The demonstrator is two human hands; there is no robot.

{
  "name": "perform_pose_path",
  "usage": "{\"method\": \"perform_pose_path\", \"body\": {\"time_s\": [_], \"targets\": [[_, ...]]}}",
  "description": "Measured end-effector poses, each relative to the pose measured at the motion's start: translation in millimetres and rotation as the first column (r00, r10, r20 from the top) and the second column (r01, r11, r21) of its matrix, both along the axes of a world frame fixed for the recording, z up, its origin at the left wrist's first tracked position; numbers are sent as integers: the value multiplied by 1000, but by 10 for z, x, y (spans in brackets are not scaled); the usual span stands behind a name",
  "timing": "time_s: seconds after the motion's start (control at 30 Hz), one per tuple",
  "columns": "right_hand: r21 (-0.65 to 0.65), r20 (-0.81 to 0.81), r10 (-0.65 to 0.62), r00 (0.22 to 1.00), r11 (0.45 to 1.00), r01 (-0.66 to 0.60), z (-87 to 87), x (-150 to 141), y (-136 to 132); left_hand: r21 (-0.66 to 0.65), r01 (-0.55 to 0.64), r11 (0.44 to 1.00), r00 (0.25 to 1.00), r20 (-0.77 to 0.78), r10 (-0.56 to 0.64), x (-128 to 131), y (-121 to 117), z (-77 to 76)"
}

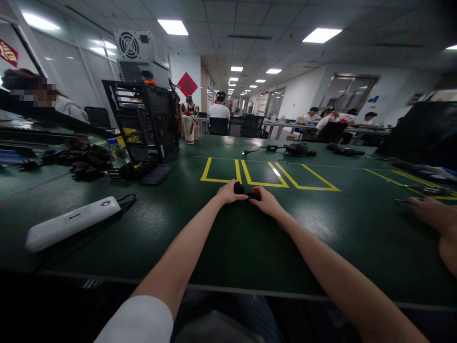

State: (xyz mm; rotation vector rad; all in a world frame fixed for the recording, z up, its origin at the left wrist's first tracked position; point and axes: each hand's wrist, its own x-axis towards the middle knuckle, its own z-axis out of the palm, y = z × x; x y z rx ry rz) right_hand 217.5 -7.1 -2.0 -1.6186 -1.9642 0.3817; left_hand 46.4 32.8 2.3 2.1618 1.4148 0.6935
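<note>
My left hand (228, 193) is closed around a small black rounded object (238, 189); its exact kind is too small to tell. Close beside it, my right hand (267, 201) pinches another small dark piece (254, 196), partly hidden by the fingers. The two hands nearly meet just above the green tabletop (246, 243), at the near side of the yellow tape outlines (264, 184). I cannot tell whether the two dark pieces are joined.
A white power-bank-like device (73, 223) with a black cord lies left. Behind it stand an open black computer case (143, 121) and a paper cup (189, 129). Coiled black cables (298, 149) lie at the back. Another person's hand (428, 212) reaches in at right.
</note>
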Motion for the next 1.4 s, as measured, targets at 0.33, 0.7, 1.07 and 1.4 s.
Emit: {"method": "perform_pose_path", "body": {"time_s": [0.33, 0.7, 1.07, 1.4], "targets": [[-114, 30, 239, 970, 965, -235, 357, -148, -984, -84, 157, 984, 987, -19, -159, -476, -964, 144], [-154, -481, 310, 820, 891, -427, 104, -812, -2134, -31, 250, 968, 953, -169, -251, -1008, -2456, 182], [-143, -636, 215, 741, 911, -388, 4, -1257, -2202, 291, 246, 925, 953, -247, -176, -1258, -2610, 48], [54, -498, -20, 867, 997, 53, 104, -387, -2142, 395, -184, 900, 949, -169, 268, -1946, -2407, 260]]}}
